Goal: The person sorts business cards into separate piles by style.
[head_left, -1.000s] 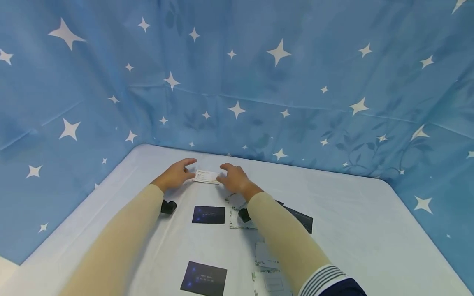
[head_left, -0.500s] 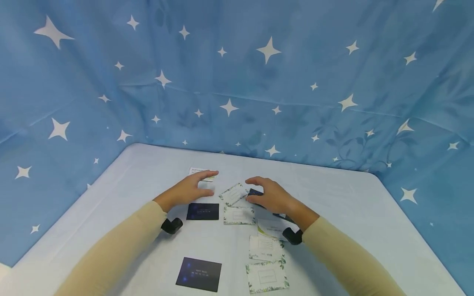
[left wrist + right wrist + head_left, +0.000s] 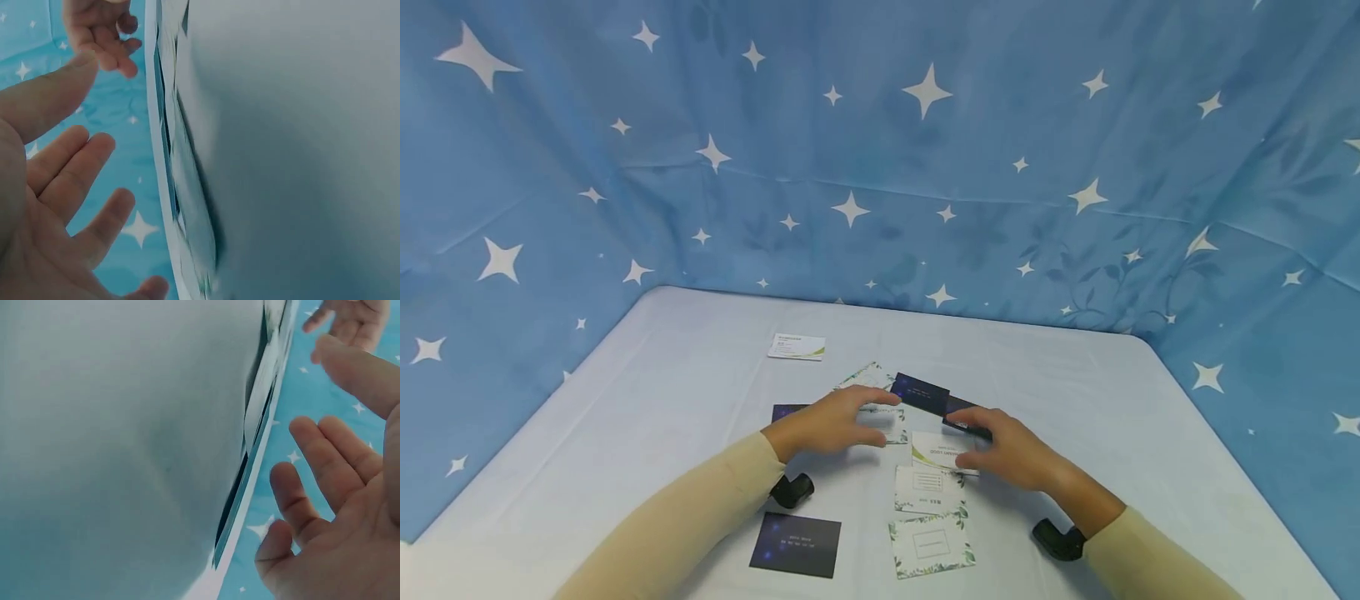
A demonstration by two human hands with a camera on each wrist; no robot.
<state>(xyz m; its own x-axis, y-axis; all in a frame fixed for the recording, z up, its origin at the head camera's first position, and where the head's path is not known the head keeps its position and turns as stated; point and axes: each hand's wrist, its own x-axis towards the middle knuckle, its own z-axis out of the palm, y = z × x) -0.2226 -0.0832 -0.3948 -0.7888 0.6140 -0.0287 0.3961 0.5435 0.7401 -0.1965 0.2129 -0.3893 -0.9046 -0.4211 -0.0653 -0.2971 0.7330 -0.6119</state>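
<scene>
In the head view my left hand point(image 3: 835, 421), fingers spread and holding nothing, hovers over the middle of the table. It overlaps a leaf-bordered card point(image 3: 891, 425) and partly hides a dark blue card point(image 3: 786, 412). My right hand point(image 3: 1011, 450) is to the right, thumb over the edge of a white card with a green curve point(image 3: 931, 450) and fingertips by a dark card point(image 3: 958, 408). Both palms face each other with a gap between. The left wrist view shows the left palm point(image 3: 69, 187) with spread fingers; the right wrist view shows the right palm point(image 3: 344, 506) likewise.
A white card stack point(image 3: 797, 347) lies alone at the back left. Two leaf-bordered cards, one a plain-framed card point(image 3: 932, 546) and one a lined card point(image 3: 929, 490), lie in front. A dark card point(image 3: 796, 545) sits front left. A starry blue curtain point(image 3: 880, 150) borders the white table point(image 3: 1150, 467).
Both hands have left the white card stack at the back, where their thumbs were at its ends. They have come nearer and to the right, over the other cards. The head view has shifted slightly.
</scene>
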